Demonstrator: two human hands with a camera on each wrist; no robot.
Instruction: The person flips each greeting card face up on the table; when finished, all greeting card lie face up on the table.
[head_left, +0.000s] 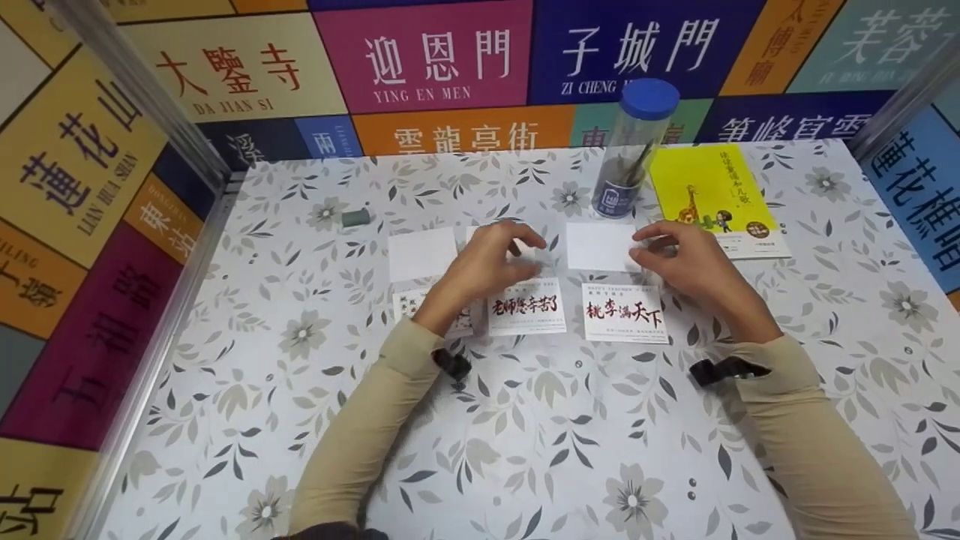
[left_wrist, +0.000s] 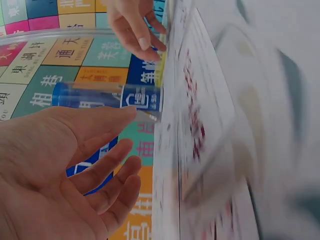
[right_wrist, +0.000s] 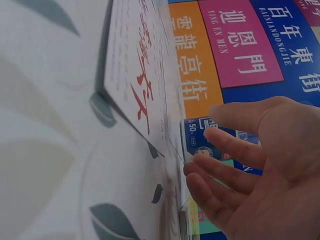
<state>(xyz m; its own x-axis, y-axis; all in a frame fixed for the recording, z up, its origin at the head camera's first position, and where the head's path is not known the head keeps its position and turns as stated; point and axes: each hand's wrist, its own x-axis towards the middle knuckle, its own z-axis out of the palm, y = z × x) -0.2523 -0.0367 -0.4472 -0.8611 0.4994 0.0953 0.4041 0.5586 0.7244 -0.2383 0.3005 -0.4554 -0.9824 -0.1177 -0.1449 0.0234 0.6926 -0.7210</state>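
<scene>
White rectangular paper card, blank face up (head_left: 596,249), flat on white leaf-print surface (head_left: 210,442), just beyond white card with dark-red calligraphy (head_left: 626,313). Right grip (head_left: 690,260) at its right edge: fingers loosely bent, thumb apart, nothing held (contact: cannot tell). Left grip (head_left: 489,259) near second red-lettered card (head_left: 527,307), fingers parted, holding nothing. Cards probably light, thin, bendable, crease-prone, hard to lift flat; best pinched at edges.

Left hand (head_left: 495,259) kinda hovers by the middle printed card (head_left: 527,309), fingers loosely curved, and the right hand (head_left: 694,262) is right at a blank card (head_left: 598,247)'s edge. Tube (head_left: 622,157) stands behind, yellow book (head_left: 712,187) beside it, little green cylinder (head_left: 355,217) off left.
</scene>
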